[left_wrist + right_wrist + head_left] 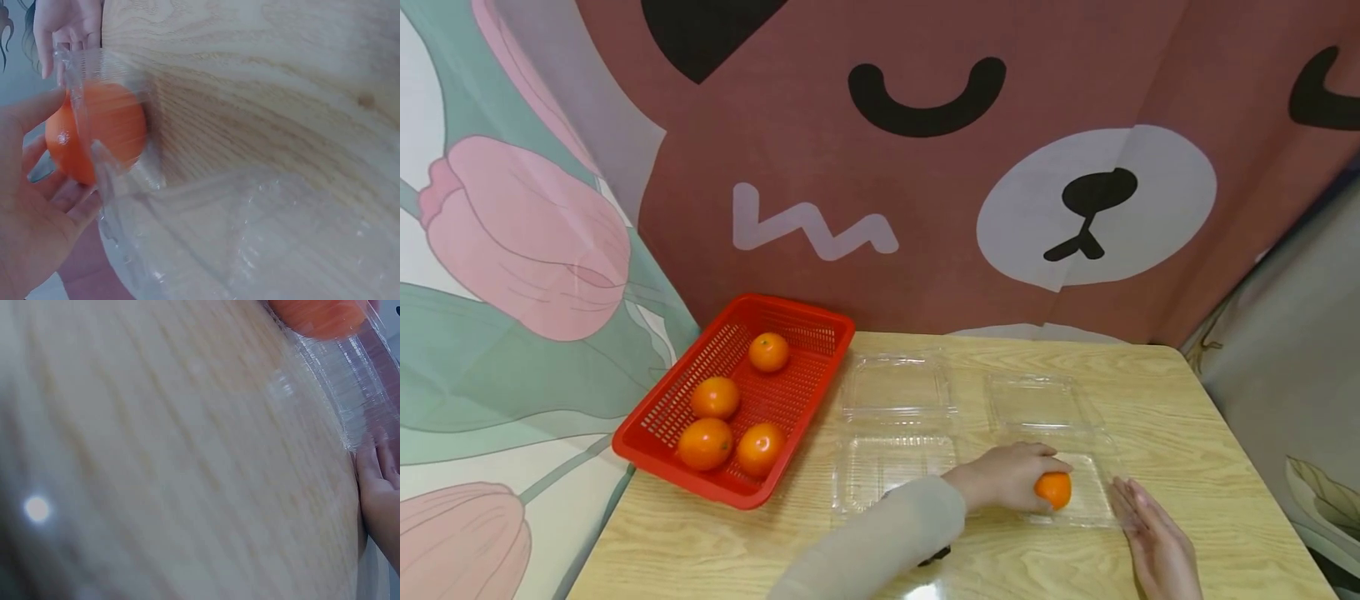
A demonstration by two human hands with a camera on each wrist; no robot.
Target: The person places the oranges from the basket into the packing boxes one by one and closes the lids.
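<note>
My left hand (1011, 477) grips an orange (1054, 491) low over the right-hand clear plastic clamshell box (1093, 479). In the left wrist view, thumb and fingers curl round the orange (100, 131), part of it seen through the box's clear wall. My right hand (1153, 533) lies along the right side of that box, its fingers straight and touching the edge. The right wrist view shows those fingertips (370, 464) at the ribbed plastic wall. The box's lid (1037, 402) is folded back, away from me.
Left of that box lies a second clear clamshell (898, 471), lid open, partly behind my left sleeve (880, 533). A red perforated basket (730, 496) with several oranges (715, 398) stands at the table's left. A small black object (935, 557) shows beside the sleeve.
</note>
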